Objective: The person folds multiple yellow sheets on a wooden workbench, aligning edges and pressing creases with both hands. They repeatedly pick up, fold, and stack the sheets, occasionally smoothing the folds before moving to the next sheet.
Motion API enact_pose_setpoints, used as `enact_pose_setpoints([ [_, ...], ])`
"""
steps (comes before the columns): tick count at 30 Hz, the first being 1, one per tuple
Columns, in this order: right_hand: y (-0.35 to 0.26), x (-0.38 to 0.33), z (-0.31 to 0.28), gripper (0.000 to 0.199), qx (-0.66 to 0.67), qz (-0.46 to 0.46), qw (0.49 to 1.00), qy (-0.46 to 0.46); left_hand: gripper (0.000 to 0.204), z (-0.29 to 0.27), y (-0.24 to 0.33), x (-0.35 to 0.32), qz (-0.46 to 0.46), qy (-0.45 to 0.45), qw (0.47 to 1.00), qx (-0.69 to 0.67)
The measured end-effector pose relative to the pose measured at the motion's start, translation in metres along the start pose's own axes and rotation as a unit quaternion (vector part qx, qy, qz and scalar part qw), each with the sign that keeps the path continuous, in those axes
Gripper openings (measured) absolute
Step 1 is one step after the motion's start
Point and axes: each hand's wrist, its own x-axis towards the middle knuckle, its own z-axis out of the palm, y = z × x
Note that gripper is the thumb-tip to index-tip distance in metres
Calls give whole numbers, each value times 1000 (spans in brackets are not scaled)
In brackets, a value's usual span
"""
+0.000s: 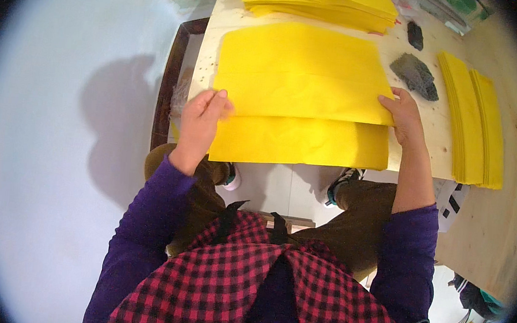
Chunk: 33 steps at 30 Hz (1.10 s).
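Note:
A wide yellow cloth sheet [306, 73] lies over the near part of the wooden table, with a crease line across it. Its near edge sits on another yellow cloth layer [300, 142], which reaches the table's front edge; whether the two are one folded piece, I cannot tell. My left hand [202, 120] pinches the sheet's near left corner, its fingertips slightly blurred. At the right corner, my right hand [405, 116] grips the edge with its thumb on top and the other fingers partly hidden underneath.
A stack of yellow cloth [322, 1] lies at the table's far side. Two narrow folded yellow piles [471, 121] stand at the right. Between them are a crumpled dark grey cloth [415, 75] and a small black object [414, 35]. A brown frame [165, 92] borders the table's left.

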Motion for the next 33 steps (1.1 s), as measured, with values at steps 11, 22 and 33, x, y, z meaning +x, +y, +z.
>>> enact_pose_setpoints([
  [11,-3,-3,-5,51,28,-13,999,-22,47,25,3,-6,-300,18,761,-575],
  [22,-6,-12,-2,56,-32,0,999,-29,37,-36,-30,86,-245,-91,872,-414],
  [33,-14,23,20,49,-82,-48,994,61,29,-1,-14,116,-224,48,911,-343],
])
